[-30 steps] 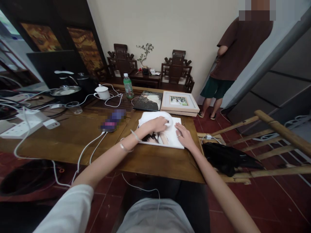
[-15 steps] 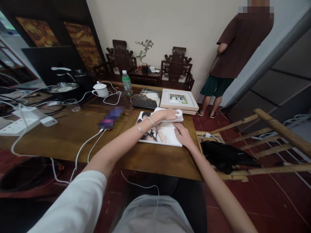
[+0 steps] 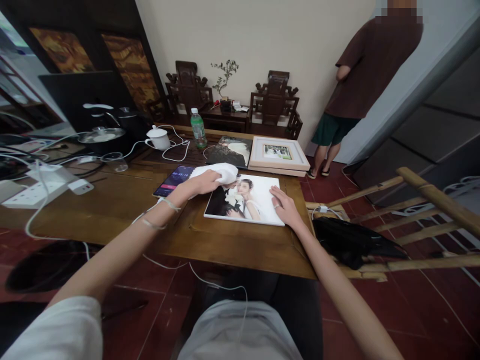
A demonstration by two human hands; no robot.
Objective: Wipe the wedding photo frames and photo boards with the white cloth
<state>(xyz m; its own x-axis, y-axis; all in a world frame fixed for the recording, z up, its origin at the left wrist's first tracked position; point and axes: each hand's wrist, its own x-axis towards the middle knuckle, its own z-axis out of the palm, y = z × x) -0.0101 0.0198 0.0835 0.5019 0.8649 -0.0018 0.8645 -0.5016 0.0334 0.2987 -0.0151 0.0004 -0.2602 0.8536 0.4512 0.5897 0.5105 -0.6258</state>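
Note:
A white-bordered photo panel (image 3: 245, 202) showing a couple in wedding clothes lies flat on the wooden table (image 3: 240, 247). My left hand (image 3: 205, 183) is closed on a bunched white cloth (image 3: 226, 173), over the panel's upper left corner. Part of the cloth hangs past that corner towards a lit phone (image 3: 173, 183). At the panel's right edge rests my right hand (image 3: 284, 206), its fingers stretched flat on the white surface and nothing held.
Behind the panel lie a dark photo board (image 3: 229, 151) and stacked white frames (image 3: 278, 152). A green bottle (image 3: 198, 129), a lidded white cup (image 3: 158, 138) and a power strip (image 3: 35, 192) with cables occupy the left. A bamboo chair (image 3: 435, 197) stands right; a person (image 3: 369, 70) stands beyond.
My left hand has swept the white cloth leftwards from the panel's upper right to its upper left corner, uncovering the picture. My right hand stays at the right edge.

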